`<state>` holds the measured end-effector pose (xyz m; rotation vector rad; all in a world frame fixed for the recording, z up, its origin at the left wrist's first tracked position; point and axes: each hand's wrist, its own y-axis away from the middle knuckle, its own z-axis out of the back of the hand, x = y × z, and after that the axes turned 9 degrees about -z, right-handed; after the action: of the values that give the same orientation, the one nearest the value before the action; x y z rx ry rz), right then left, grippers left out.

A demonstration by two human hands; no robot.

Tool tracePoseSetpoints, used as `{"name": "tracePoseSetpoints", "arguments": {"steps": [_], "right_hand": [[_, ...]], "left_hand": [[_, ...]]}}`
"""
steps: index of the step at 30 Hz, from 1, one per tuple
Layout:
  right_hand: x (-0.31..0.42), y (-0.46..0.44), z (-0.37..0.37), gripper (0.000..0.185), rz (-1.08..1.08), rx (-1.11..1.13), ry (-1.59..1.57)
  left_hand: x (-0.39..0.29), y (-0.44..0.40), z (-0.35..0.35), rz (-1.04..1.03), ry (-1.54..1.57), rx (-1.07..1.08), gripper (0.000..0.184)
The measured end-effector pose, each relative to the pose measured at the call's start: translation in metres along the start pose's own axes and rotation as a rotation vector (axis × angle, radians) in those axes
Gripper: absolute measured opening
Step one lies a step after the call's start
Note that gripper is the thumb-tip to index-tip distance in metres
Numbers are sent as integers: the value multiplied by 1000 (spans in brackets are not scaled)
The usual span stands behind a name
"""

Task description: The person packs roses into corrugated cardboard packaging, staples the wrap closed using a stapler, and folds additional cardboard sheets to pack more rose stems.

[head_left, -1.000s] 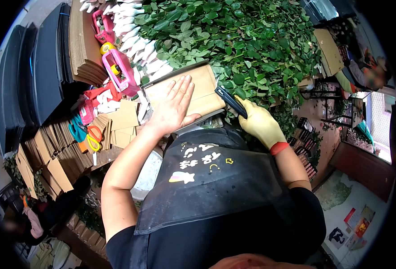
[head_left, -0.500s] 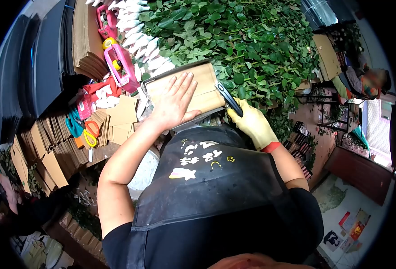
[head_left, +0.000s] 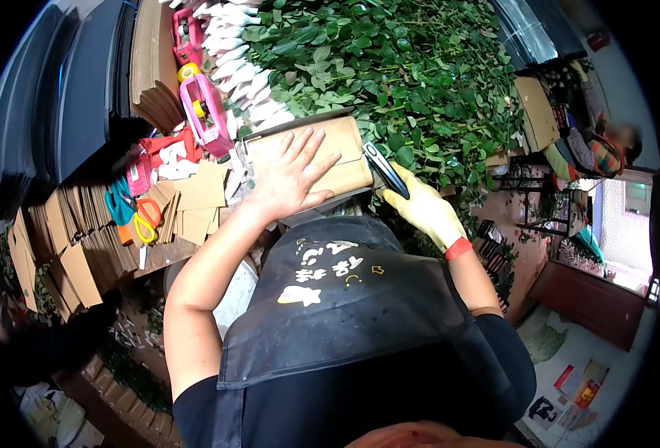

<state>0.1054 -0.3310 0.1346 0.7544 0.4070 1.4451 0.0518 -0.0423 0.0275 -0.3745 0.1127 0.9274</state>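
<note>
My bare left hand [head_left: 293, 175] lies flat with fingers spread on a tan cardboard wrap [head_left: 339, 145], pressing on its upper face. The wrap has a folded seam and a dark strip along its far edge. My right hand [head_left: 419, 213], in a pale yellow glove, is closed around a black-and-silver hand stapler [head_left: 387, 173]. The stapler's silver end is at the right edge of the wrap; whether it bites the cardboard I cannot tell. What lies inside the wrap is hidden.
Leafy green stems [head_left: 405, 75] cover the far side. White-wrapped bundles [head_left: 233, 60], a pink tape dispenser [head_left: 207, 116], scissors [head_left: 147, 220] and stacked cardboard pieces [head_left: 91, 239] stand at left. Tall dark sheets [head_left: 83, 89] rise beyond. Another person [head_left: 602, 153] is at far right.
The stapler has turned slightly, showing more of its two handles, and stays by the wrap's right edge. My left fingers are spread a little wider. The whole view has shifted slightly.
</note>
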Motion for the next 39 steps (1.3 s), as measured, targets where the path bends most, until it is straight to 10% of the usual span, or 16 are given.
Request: {"name": "tracePoseSetpoints", "arguments": {"steps": [20,39], "right_hand": [[-37,-36,12,67,501,309,-470],[-36,-62,16,61,358,478,-687]], "left_hand": [[-2,-5,6,-7,29,53,65],[-9,-37,-2,19,-6,56,64]]}}
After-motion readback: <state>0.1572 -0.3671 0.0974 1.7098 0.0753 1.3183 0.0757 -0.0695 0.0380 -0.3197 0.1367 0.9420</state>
